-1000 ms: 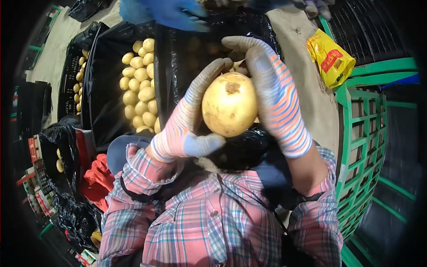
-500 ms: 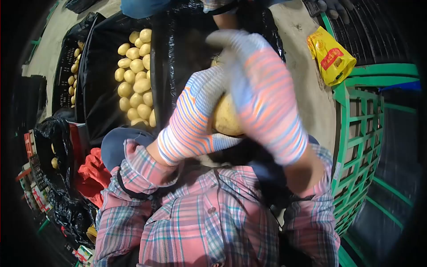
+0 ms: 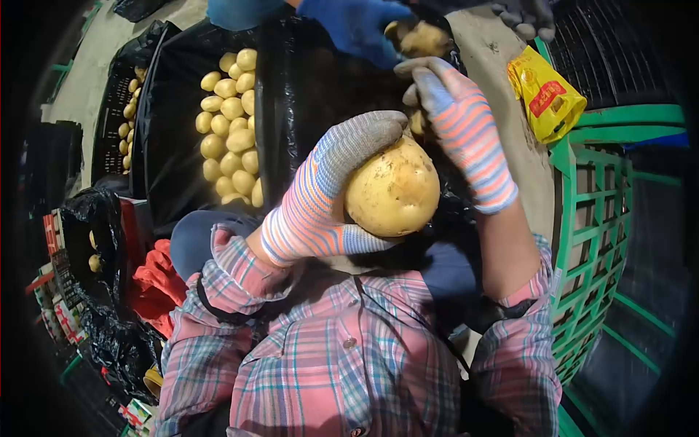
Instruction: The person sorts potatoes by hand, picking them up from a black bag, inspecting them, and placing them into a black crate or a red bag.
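A large yellow potato with dirt specks is held up before my chest. My left hand, in a striped glove with grey fingers, wraps round its left side, thumb below. Up and to the right, my right hand is apart from that potato. Its grey fingertips are pressed together; what they hold, if anything, I cannot make out. Just beneath those fingertips, a smaller potato is partly hidden. Left of my hands, many potatoes lie in a black-lined crate.
At the top, another person's blue-gloved hand is beside a brownish potato. A yellow bag and a green lattice frame stand right. A red cloth and black plastic are at lower left.
My right hand has moved off the large potato, up and right, uncovering it. The other person's blue-gloved hand has come into view at the top.
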A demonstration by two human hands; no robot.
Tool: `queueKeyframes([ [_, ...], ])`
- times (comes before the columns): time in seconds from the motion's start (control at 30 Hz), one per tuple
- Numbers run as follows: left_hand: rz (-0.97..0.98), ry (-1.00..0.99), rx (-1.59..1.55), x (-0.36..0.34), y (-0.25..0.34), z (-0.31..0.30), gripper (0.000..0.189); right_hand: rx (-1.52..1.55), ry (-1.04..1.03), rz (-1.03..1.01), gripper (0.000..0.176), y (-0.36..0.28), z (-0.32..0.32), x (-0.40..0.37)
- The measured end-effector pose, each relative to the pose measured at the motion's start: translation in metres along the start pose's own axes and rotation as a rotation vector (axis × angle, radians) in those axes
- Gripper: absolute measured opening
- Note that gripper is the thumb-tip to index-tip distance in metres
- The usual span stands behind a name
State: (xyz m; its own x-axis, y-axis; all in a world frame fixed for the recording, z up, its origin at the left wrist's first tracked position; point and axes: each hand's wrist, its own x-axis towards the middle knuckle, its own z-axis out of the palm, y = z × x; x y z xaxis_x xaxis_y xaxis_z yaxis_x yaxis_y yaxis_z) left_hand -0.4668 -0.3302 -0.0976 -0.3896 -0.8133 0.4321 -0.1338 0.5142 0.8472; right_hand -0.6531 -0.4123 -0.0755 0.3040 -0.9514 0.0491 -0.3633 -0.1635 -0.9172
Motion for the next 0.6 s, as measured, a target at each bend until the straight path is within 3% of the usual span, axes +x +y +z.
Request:
queueKeyframes([
  [0.07, -0.038, 0.095, -0.154, 0.0, 0.0, -0.001, 0.102, 0.181, -0.053, 0.155, 0.026, -0.025, -0.005, -0.007],
  [0.1, -0.09, 0.124, -0.182, -0.001, 0.0, -0.002, 0.102, 0.185, -0.071, 0.138, 0.026, -0.028, -0.004, -0.01],
  [0.17, 0.003, 0.172, -0.21, 0.0, -0.002, -0.003, 0.096, 0.186, -0.112, -0.03, 0.026, -0.032, 0.001, -0.016],
  [0.2, 0.049, 0.202, -0.242, 0.001, -0.002, -0.002, 0.09, 0.076, -0.026, -0.175, 0.023, -0.035, 0.007, -0.018],
  [0.27, -0.151, 0.234, -0.595, -0.003, 0.007, -0.003, 0.091, 0.115, 0.011, -0.057, 0.018, -0.047, 0.009, -0.027],
  [0.33, -0.324, 0.322, -1.188, -0.004, 0.018, -0.005, 0.089, 0.175, 0.002, -0.031, 0.017, -0.051, 0.012, -0.031],
  [0.4, -0.417, 0.454, -1.3, 0.003, 0.031, -0.006, 0.089, 0.232, -0.008, -0.004, 0.015, -0.049, 0.016, -0.032],
  [0.47, -0.443, 0.283, -1.407, -0.01, 0.022, -0.015, 0.09, 0.21, 0.031, -0.121, 0.017, -0.043, 0.021, -0.034],
  [0.53, -0.422, 0.263, -1.439, -0.014, 0.018, -0.015, 0.086, 0.473, -0.123, 0.079, 0.02, -0.054, 0.022, -0.043],
  [0.6, -0.653, 0.481, -1.355, -0.018, 0.029, -0.014, 0.08, 0.229, -0.029, -0.132, 0.022, -0.047, 0.031, -0.044],
])
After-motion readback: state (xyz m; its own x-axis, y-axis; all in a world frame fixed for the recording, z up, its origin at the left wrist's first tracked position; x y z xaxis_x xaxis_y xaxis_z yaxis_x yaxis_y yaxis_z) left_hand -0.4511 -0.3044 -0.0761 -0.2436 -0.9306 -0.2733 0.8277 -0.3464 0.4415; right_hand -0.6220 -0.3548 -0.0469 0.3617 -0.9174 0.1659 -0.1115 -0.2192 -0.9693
